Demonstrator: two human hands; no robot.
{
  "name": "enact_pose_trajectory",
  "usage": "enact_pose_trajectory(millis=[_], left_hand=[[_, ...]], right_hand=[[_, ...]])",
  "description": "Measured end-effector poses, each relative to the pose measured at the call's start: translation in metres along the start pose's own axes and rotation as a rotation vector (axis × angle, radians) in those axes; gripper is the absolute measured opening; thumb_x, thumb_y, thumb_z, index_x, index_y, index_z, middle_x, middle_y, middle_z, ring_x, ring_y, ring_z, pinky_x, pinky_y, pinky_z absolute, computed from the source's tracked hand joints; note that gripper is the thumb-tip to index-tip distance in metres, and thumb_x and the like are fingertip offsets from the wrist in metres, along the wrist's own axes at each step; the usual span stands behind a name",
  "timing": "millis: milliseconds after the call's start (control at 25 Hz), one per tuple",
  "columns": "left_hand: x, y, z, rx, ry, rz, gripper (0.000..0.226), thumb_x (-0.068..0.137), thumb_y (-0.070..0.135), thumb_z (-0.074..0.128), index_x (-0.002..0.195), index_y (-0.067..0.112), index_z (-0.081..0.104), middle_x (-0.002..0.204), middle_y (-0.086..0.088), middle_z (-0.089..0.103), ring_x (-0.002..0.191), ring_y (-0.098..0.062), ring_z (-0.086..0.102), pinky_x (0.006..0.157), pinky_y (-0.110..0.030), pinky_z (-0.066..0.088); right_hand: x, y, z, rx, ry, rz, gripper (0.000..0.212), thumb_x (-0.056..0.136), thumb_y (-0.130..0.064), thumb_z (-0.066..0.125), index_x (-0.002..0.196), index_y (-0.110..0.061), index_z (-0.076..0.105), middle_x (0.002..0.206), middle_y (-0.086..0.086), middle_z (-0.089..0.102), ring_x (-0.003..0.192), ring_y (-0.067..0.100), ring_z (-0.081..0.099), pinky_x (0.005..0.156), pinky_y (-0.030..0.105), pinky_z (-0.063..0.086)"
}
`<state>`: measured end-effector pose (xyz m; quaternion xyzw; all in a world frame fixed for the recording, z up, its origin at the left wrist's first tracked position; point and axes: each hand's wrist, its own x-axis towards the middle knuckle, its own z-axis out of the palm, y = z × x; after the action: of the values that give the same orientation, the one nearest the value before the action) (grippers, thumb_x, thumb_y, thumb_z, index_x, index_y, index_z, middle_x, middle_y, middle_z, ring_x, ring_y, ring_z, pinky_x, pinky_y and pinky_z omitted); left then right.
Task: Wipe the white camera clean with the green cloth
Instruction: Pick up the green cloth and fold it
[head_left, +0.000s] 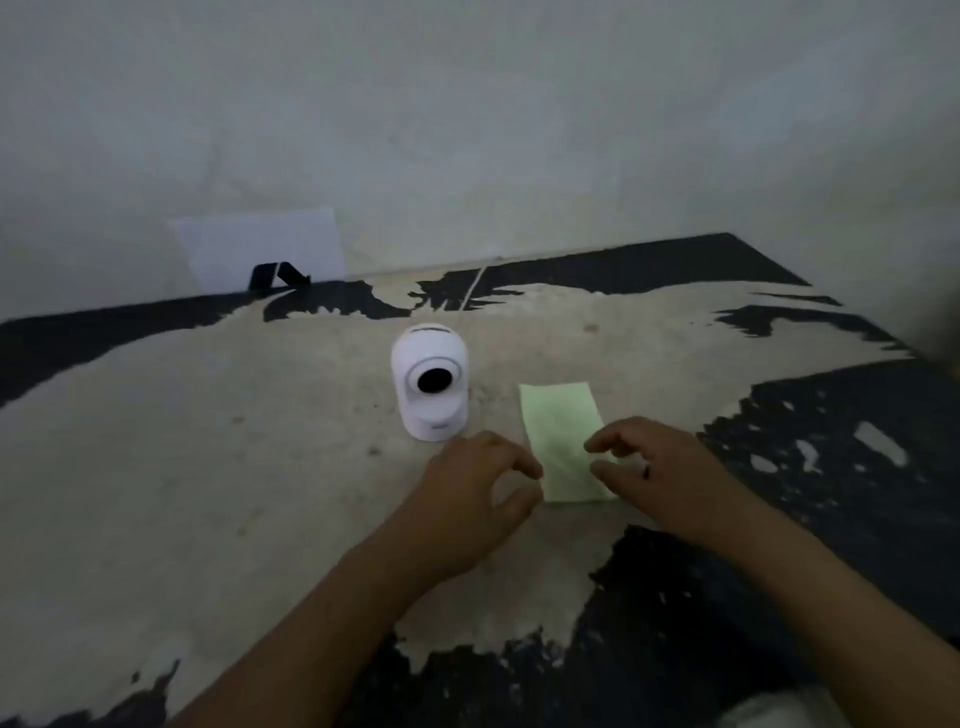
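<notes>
The white camera (431, 387) stands upright on the worn table top, its dark round lens facing me. Just right of it lies the green cloth (563, 436), folded into a flat rectangle. My left hand (470, 499) hovers at the cloth's near left edge, fingers curled and apart, holding nothing. On the cloth's near right corner is my right hand (660, 467), its fingertips over that corner with the fingers spread. The camera is about a hand's width from my left hand.
The table (208, 467) has a pale worn middle and peeling black patches at the edges. A white sheet (260, 249) leans on the wall at the back left with a small black stand (275, 275) before it. A thin white cable (475, 288) runs back from the camera.
</notes>
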<state>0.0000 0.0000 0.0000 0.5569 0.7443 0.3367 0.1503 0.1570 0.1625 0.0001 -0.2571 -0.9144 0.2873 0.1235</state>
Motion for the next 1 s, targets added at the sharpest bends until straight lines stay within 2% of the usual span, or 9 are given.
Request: enact_pose_trajectory(millis=[80, 200, 320, 480, 600, 680, 760, 880, 1000], left_hand=[[0.009, -0.002, 0.023, 0.207, -0.095, -0.012, 0.031, 0.088, 0.041, 0.052, 0.117, 0.031, 0.056, 0.121, 0.004, 0.053, 0.108, -0.019, 0.047, 0.093, -0.036, 0.039], [0.018, 0.0, 0.045, 0.434, -0.028, -0.062, 0.03, 0.089, 0.042, 0.046, 0.115, 0.03, 0.056, 0.12, 0.003, 0.05, 0.109, -0.025, 0.04, 0.087, -0.036, 0.032], [0.025, 0.0, 0.047, 0.469, 0.03, -0.07, 0.024, 0.091, 0.038, 0.043, 0.104, 0.025, 0.059, 0.114, 0.002, 0.052, 0.106, -0.026, 0.039, 0.085, -0.037, 0.031], [0.03, 0.014, 0.032, 0.118, 0.08, -0.105, 0.017, 0.09, 0.032, 0.048, 0.091, 0.022, 0.061, 0.099, -0.002, 0.06, 0.095, -0.022, 0.053, 0.082, -0.037, 0.042], [0.02, 0.032, 0.003, -0.134, 0.13, -0.101, 0.016, 0.091, 0.027, 0.05, 0.083, 0.019, 0.06, 0.078, 0.003, 0.061, 0.07, -0.006, 0.054, 0.066, -0.023, 0.044], [0.01, 0.042, -0.018, -0.264, 0.143, -0.105, 0.019, 0.091, 0.029, 0.05, 0.079, 0.017, 0.059, 0.07, -0.002, 0.058, 0.058, -0.008, 0.051, 0.06, -0.016, 0.042], [-0.001, 0.051, -0.036, -0.423, 0.126, -0.118, 0.023, 0.085, 0.039, 0.053, 0.082, 0.017, 0.06, 0.078, -0.013, 0.063, 0.064, -0.024, 0.056, 0.066, -0.026, 0.05], [-0.017, 0.057, -0.05, -0.427, 0.175, -0.117, 0.015, 0.077, 0.035, 0.064, 0.085, 0.022, 0.064, 0.085, -0.009, 0.07, 0.079, -0.023, 0.066, 0.074, -0.038, 0.058], [-0.027, 0.056, -0.058, -0.415, 0.326, -0.116, 0.009, 0.082, 0.027, 0.061, 0.078, 0.021, 0.066, 0.08, -0.01, 0.071, 0.077, -0.027, 0.066, 0.073, -0.044, 0.057]], right_hand=[[-0.007, 0.005, 0.004, -0.045, 0.02, 0.032, 0.02, 0.086, -0.025, 0.064, 0.106, -0.022, 0.066, 0.099, -0.006, 0.061, 0.09, 0.014, 0.058, 0.07, 0.012, 0.039], [-0.014, 0.011, 0.012, -0.09, 0.012, 0.028, 0.023, 0.086, -0.029, 0.063, 0.108, -0.022, 0.065, 0.106, -0.003, 0.062, 0.093, 0.014, 0.057, 0.077, 0.019, 0.039], [-0.017, 0.009, 0.011, -0.094, 0.032, 0.033, 0.034, 0.082, -0.038, 0.064, 0.114, -0.027, 0.06, 0.119, -0.003, 0.057, 0.106, 0.016, 0.054, 0.091, 0.031, 0.043], [-0.017, 0.0, 0.012, -0.137, -0.01, 0.019, 0.053, 0.073, -0.05, 0.067, 0.121, -0.033, 0.052, 0.13, -0.008, 0.046, 0.118, 0.014, 0.041, 0.103, 0.04, 0.034], [-0.017, -0.018, 0.003, 0.075, 0.133, -0.058, 0.025, 0.08, -0.04, 0.064, 0.098, -0.022, 0.063, 0.099, -0.002, 0.062, 0.089, 0.009, 0.055, 0.077, 0.03, 0.044], [-0.019, -0.035, -0.008, 0.255, 0.185, -0.079, 0.007, 0.085, -0.027, 0.066, 0.084, -0.021, 0.064, 0.076, 0.001, 0.063, 0.067, 0.005, 0.055, 0.06, 0.024, 0.044], [-0.02, -0.054, -0.018, 0.44, 0.175, -0.078, 0.007, 0.084, -0.023, 0.067, 0.082, -0.016, 0.066, 0.071, 0.01, 0.066, 0.061, 0.013, 0.059, 0.056, 0.031, 0.049], [-0.022, -0.077, -0.024, 0.61, 0.104, -0.079, 0.012, 0.083, -0.022, 0.066, 0.084, -0.01, 0.068, 0.075, 0.012, 0.07, 0.068, 0.023, 0.067, 0.06, 0.034, 0.055], [-0.021, -0.089, -0.02, 0.683, 0.081, -0.09, 0.019, 0.08, -0.027, 0.066, 0.082, -0.009, 0.07, 0.074, 0.007, 0.073, 0.068, 0.018, 0.069, 0.061, 0.028, 0.056]])
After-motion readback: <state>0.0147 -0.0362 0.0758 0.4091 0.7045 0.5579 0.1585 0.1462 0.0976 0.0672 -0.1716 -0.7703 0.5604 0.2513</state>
